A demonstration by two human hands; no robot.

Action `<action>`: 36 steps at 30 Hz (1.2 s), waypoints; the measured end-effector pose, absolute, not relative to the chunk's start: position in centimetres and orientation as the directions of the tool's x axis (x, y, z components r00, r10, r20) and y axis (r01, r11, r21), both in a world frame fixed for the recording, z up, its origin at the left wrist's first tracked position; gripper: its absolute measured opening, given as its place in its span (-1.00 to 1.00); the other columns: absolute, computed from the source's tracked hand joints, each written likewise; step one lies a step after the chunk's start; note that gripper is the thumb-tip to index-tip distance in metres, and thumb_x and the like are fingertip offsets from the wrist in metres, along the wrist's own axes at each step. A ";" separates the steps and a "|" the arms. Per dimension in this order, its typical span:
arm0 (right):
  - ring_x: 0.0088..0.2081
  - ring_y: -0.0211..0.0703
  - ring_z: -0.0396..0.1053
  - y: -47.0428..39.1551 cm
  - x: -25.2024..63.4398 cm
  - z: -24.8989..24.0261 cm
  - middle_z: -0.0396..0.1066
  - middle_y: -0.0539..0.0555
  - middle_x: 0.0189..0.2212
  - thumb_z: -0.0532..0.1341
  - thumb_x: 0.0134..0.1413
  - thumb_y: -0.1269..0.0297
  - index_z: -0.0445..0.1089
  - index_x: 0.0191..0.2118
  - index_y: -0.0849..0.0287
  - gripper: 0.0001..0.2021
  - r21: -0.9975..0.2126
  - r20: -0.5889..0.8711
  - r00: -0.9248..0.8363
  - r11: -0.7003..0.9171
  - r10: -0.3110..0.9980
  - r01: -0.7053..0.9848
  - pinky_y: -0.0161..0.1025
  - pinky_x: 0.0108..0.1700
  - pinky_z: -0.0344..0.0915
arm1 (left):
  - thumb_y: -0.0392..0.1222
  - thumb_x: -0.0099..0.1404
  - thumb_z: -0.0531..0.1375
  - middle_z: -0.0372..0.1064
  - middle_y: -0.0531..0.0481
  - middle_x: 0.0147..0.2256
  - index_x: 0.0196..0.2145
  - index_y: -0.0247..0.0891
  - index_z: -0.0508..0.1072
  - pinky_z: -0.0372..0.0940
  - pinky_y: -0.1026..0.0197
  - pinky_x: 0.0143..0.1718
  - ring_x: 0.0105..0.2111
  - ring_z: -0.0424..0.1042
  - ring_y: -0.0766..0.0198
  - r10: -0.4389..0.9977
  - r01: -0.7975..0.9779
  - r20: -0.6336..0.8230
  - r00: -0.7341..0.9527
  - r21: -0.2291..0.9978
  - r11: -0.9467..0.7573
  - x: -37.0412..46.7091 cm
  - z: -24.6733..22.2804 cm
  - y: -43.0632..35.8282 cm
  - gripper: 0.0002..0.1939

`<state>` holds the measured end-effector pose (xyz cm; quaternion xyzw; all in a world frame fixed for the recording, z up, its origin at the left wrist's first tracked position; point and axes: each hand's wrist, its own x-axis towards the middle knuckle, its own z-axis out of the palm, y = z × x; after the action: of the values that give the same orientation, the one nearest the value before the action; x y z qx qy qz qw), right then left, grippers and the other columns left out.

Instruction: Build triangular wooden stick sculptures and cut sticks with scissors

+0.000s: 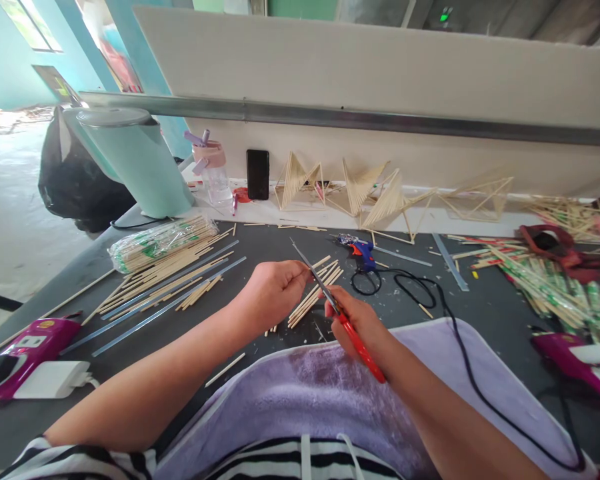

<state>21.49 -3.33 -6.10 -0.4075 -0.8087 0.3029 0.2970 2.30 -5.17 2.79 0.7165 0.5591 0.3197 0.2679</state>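
Observation:
My right hand is closed around red-handled scissors, whose thin metal blades point up and to the left. The fingers of my left hand are pinched together right beside the blades; what they hold, if anything, is hidden or too small to name. Below and between the hands, a small bundle of cut wooden sticks lies on the dark table. A purple cloth covers my lap and the table's near edge.
Stick frames line the back ledge beside a phone. A blue glue gun trails a black cord. Loose sticks, a bagged stick pack and a pitcher stand left; wrapped sticks lie right.

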 end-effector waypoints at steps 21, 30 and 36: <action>-0.55 -0.34 0.12 -2.7 21.7 -6.3 0.19 -0.11 -0.52 0.03 -0.25 0.57 0.33 -0.19 0.11 -0.58 -0.782 0.221 -0.520 0.468 0.825 0.411 -0.36 -0.46 0.10 | -0.05 0.31 0.04 0.28 0.09 -0.61 -0.33 -0.32 0.39 -0.18 0.39 -0.72 -0.75 0.02 0.52 0.902 0.118 -0.245 0.355 0.969 0.217 1.5 2.8 -4.7 -0.73; -0.50 -0.27 0.18 -2.5 21.4 -7.3 0.30 -0.04 -0.48 0.13 -0.14 0.42 0.35 -0.35 0.11 -0.84 -0.898 0.092 -0.436 0.263 0.895 0.352 -0.29 -0.42 0.12 | -0.13 0.28 0.08 0.23 0.12 -0.65 -0.33 -0.36 0.43 -0.18 0.40 -0.72 -0.76 -0.05 0.54 0.928 0.073 -0.188 0.322 0.982 0.173 1.8 2.6 -4.6 -0.77; -0.50 -0.28 0.19 -3.1 21.5 -6.7 0.30 -0.06 -0.45 0.07 -0.18 0.49 0.30 -0.29 0.09 -0.74 -0.882 0.084 -0.464 0.283 0.882 0.376 -0.30 -0.42 0.11 | -0.12 0.27 0.05 0.26 0.13 -0.64 -0.31 -0.32 0.48 -0.04 0.40 -0.67 -0.71 0.03 0.50 0.957 0.249 -0.141 0.253 0.965 0.076 1.8 2.5 -4.7 -0.74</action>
<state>21.50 -3.10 -6.68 -0.4231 -0.7434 0.4238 0.2980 1.83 -4.67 2.52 0.5909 0.5105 0.3360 0.5266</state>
